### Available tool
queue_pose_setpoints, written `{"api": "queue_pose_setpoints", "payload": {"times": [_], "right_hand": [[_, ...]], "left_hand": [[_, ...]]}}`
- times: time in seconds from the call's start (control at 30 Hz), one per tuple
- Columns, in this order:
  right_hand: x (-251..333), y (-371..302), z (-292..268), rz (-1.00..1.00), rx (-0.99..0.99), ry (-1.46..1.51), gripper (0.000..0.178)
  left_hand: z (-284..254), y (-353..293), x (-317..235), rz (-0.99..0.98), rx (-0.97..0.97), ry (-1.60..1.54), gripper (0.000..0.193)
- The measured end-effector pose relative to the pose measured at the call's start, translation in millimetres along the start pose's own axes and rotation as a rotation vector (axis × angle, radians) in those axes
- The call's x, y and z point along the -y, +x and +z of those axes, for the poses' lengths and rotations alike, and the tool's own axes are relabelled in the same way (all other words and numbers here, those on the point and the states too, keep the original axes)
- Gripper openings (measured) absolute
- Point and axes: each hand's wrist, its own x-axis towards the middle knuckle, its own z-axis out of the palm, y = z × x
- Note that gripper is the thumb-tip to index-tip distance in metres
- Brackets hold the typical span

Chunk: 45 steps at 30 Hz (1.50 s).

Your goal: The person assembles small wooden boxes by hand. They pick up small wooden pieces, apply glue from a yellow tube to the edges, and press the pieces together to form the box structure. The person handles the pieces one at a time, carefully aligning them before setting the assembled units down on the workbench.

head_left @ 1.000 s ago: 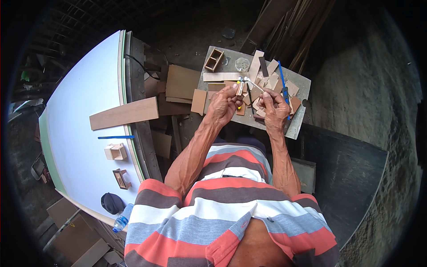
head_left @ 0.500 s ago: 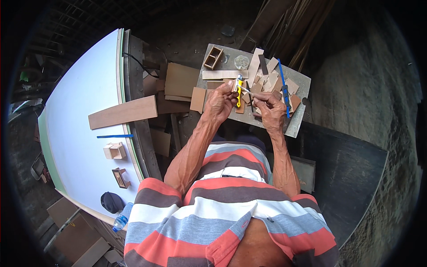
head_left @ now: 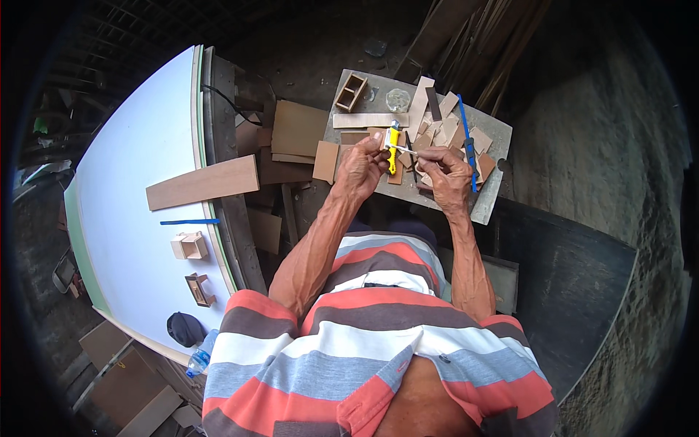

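Observation:
Over a small work table [head_left: 477, 211], my left hand [head_left: 360, 167] pinches a small pale wooden piece [head_left: 386, 140], mostly covered by the fingers. My right hand [head_left: 447, 179] is closed on a thin light stick [head_left: 405, 150], its tip touching or very close to that piece. A yellow-handled tool [head_left: 393, 162] shows just beside my left fingertips; whether it lies on the table or is touched, I cannot tell. Many loose wood offcuts [head_left: 441, 132] lie beyond my right hand. A blue-and-black slim tool [head_left: 470, 149] rests to their right.
A two-compartment wooden box [head_left: 351, 92] and a round clear container [head_left: 397, 100] stand on the table's far side. At left, a white panel [head_left: 124, 160] bears a wooden board [head_left: 204, 183], a blue strip [head_left: 189, 221], small wooden assemblies [head_left: 189, 246] and a dark cap [head_left: 185, 329].
The stick in my right hand has shifted slightly and lies flatter toward the left hand's piece. The whole view has moved a little; both grips stay the same.

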Motion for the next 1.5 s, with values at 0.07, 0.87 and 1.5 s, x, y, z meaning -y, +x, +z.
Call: {"api": "queue_pose_setpoints", "payload": {"times": [0.07,0.87,1.5], "right_hand": [[-4,0,0,-0.045,-0.024,0.001,0.013],[-25,16,10,-0.069,-0.133,-0.190,0.012],[-22,13,-10,0.119,0.114,-0.079,0.013]], "left_hand": [[-2,1,0,-0.013,-0.005,-0.022,0.006],[-2,2,5,-0.027,-0.049,-0.014,0.008],[-12,9,11,-0.009,-0.090,-0.070,0.007]]}}
